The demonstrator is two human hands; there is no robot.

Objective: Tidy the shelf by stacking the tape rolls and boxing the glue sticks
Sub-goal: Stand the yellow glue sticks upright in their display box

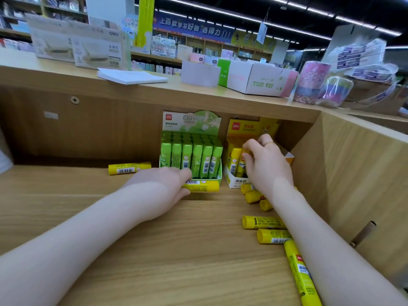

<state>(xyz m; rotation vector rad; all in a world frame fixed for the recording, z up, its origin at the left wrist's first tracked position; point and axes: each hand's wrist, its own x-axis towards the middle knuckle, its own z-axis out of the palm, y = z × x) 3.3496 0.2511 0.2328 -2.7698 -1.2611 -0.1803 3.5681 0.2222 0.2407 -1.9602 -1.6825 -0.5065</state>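
Observation:
A green display box (217, 181) full of upright green glue sticks (189, 156) stands at the back of the wooden shelf. Right of it is a yellow display box (234, 181) holding a few upright yellow sticks. My right hand (266, 162) pinches a yellow glue stick (244, 164) upright inside that box. My left hand (164, 186) grips a lying yellow glue stick (204, 186) just before the green box. Several loose yellow sticks (260, 221) lie along the right side under my right forearm, and one more stick (129, 168) lies at the back left.
The shelf's right wall (353, 173) is close to the yellow box. On the upper ledge stand wrapped stacks of coloured tape rolls (312, 82), a white "SEA GULL" carton (254, 79), a white tape roll (199, 72) and a paper pad (132, 76).

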